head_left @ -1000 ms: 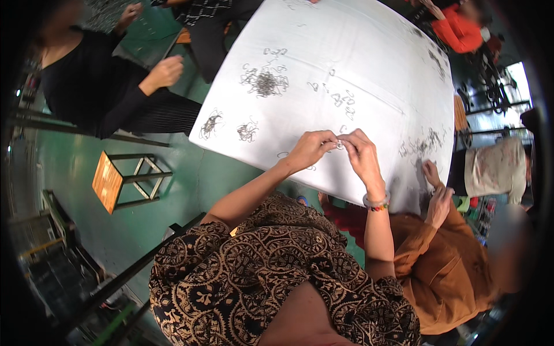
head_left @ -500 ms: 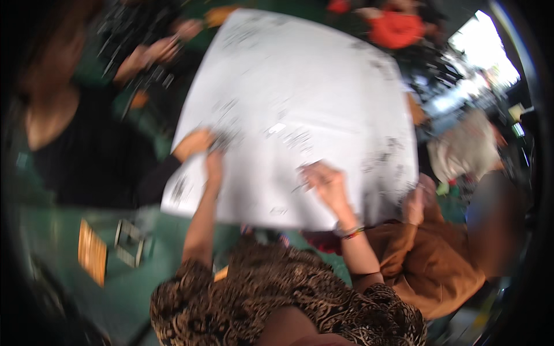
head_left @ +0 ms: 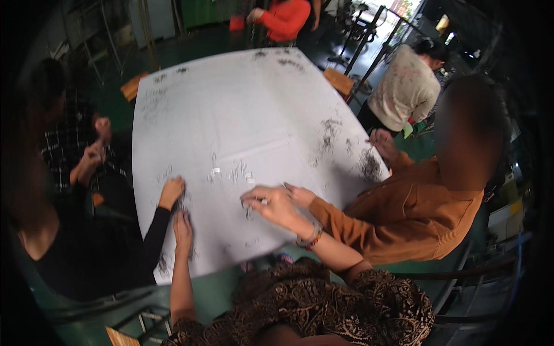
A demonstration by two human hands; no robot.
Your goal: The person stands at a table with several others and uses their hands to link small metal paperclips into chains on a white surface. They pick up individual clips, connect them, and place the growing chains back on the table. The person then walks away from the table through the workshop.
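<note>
A large white sheet [head_left: 271, 124] covers the table, with small thin dark pieces scattered over it in loose clusters. My left hand [head_left: 183, 232] is at the near left, its fingertips drawn together at the edge of a dark pile [head_left: 184, 203]. Over the near middle, my right hand [head_left: 277, 206] is bent in a pinch, above a few dark pieces [head_left: 249, 214]. Whatever either hand's fingertips hold is too small to make out. Two small white tags [head_left: 216, 172] lie beyond my right hand, near another dark cluster [head_left: 238, 172].
At left, a co-worker's hand [head_left: 172, 192] works just beyond my left hand. A brown-sleeved co-worker [head_left: 404, 216] reaches in close to my right hand. Larger dark clusters [head_left: 369, 165] lie at the right edge. Wooden stools [head_left: 339, 81] stand around the table.
The view has turned and sharpened. My right hand has moved leftward over the sheet, with its pinch now above dark pieces. My left hand stays by its pile. The brown-sleeved co-worker's arms now reach over the sheet.
</note>
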